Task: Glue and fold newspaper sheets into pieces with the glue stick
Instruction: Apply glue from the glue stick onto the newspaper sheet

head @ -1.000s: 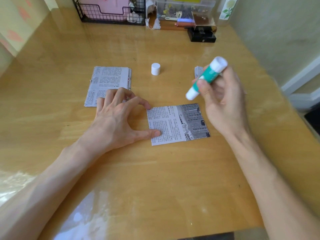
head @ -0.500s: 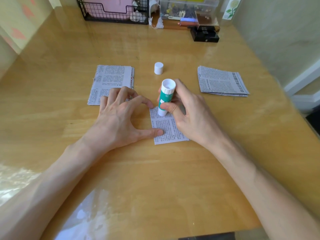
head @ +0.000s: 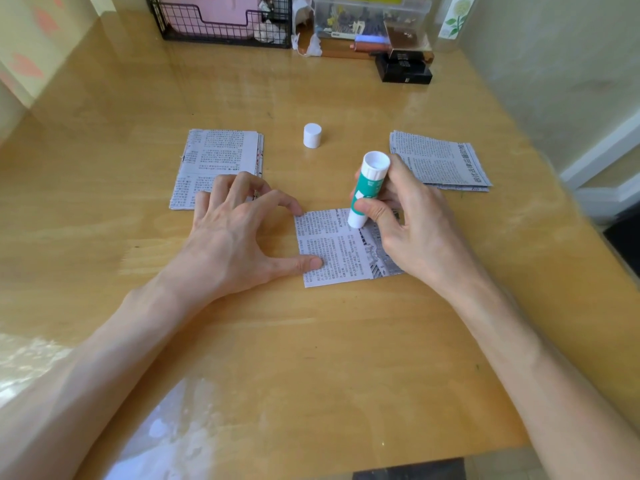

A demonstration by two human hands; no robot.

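A small newspaper sheet (head: 341, 251) lies flat at the middle of the wooden table (head: 311, 358). My left hand (head: 239, 237) presses its left edge with thumb and index fingertip. My right hand (head: 408, 226) grips a green and white glue stick (head: 367, 188), tilted with its lower end touching the sheet's top edge. The white cap (head: 312, 135) of the glue stick stands upright farther back. A stack of folded newspaper pieces (head: 218, 161) sits at the left, partly under my left fingers. Another newspaper stack (head: 443, 161) lies at the right.
A black wire basket (head: 221, 32) holding a pink folder stands at the table's far edge. Beside it are a clear plastic box (head: 372, 15) and a small black box (head: 405, 69). A wall (head: 554, 64) runs along the right side.
My right hand brought the glue stick down from the air onto the sheet, then slid it rightward along the top edge. My left hand has kept pressing the sheet.
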